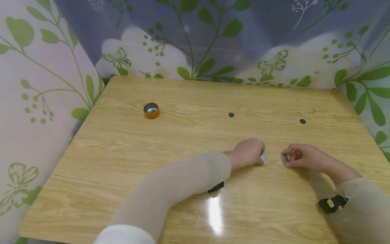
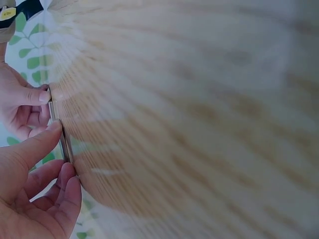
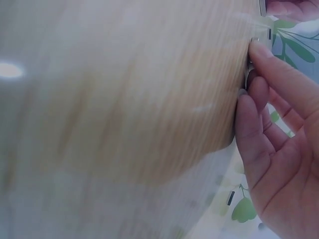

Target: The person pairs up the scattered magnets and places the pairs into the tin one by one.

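Note:
Both hands are over the right half of the wooden table (image 1: 182,135), facing each other across a small gap. My left hand (image 1: 247,152) pinches a small, thin grey plate (image 1: 263,159) at its edges, close to the tabletop. My right hand (image 1: 306,157) pinches a second small grey plate (image 1: 284,159), which stands tilted with its lower edge near the wood. In the left wrist view, the thumb and fingers hold the left plate (image 2: 66,144) by opposite ends. Fingers hide most of the right plate in the right wrist view. What the plates are cannot be told.
A small orange bowl with a shiny metal inside (image 1: 151,110) stands at the back left. Two dark round discs (image 1: 231,115) lie beyond the hands, one farther right. Tiny clear bits (image 1: 312,111) lie near the right disc. Leaf-patterned cloth (image 1: 195,40) hangs around the table.

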Motion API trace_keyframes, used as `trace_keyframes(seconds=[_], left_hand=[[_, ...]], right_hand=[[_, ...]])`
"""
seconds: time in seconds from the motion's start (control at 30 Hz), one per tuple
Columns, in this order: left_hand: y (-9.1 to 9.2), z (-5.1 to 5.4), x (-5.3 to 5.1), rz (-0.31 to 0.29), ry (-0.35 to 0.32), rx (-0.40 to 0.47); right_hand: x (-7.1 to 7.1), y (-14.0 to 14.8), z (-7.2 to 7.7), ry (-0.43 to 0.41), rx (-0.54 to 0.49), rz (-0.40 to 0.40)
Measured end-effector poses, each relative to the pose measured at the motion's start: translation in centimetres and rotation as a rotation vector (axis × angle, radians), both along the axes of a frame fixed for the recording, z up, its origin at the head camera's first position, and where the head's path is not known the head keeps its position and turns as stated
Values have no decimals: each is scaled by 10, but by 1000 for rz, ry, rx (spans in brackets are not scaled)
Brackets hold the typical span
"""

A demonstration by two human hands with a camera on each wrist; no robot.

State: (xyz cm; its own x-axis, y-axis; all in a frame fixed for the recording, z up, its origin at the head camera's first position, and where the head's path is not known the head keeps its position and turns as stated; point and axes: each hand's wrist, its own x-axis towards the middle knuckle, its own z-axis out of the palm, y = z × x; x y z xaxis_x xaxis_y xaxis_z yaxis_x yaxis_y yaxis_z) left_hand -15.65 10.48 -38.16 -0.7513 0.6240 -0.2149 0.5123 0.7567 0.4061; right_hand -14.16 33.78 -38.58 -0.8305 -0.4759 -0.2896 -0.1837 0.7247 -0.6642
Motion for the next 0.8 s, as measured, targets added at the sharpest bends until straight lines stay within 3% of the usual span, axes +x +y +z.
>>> trace_keyframes(seconds=[0.8], left_hand=[[11, -1, 2, -21, 34, -14]], right_hand=[[2, -8, -1, 20, -21, 42]])
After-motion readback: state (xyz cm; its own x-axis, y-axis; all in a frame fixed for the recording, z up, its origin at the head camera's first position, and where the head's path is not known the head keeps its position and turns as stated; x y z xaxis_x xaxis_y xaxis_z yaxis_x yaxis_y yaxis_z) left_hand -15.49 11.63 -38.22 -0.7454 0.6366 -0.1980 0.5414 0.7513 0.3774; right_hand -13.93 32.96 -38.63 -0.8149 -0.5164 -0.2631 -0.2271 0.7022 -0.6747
